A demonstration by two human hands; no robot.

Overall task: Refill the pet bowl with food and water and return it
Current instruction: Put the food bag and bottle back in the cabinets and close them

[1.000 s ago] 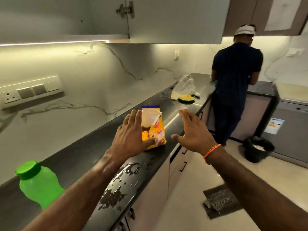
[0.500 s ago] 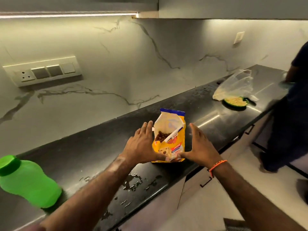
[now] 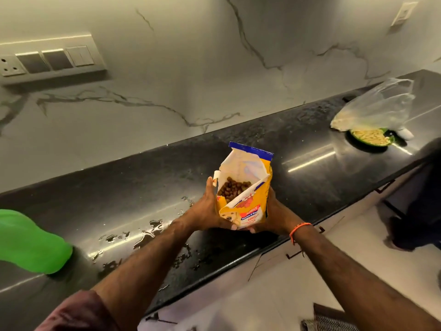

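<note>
An open yellow pet food bag [image 3: 248,206] with a blue top strip stands near the front edge of the black counter [image 3: 133,187]; brown kibble shows inside it. My left hand [image 3: 205,211] grips the bag's left side, thumb at the bottom front. My right hand [image 3: 272,216], with an orange wrist band, grips its right side, mostly hidden behind the bag. A green water bottle [image 3: 31,242] lies on the counter at the far left. No pet bowl is clearly in view.
Spilled water [image 3: 148,235] patches the counter between bottle and bag. A clear plastic bag [image 3: 379,108] and a green dish of pale food [image 3: 370,137] sit far right. Another person [image 3: 422,194] stands at the right edge. A mat [image 3: 327,318] lies on the floor.
Both hands have closed in from open beside the bag and now hold it on either side. The view has moved closer and tilted down onto the counter.
</note>
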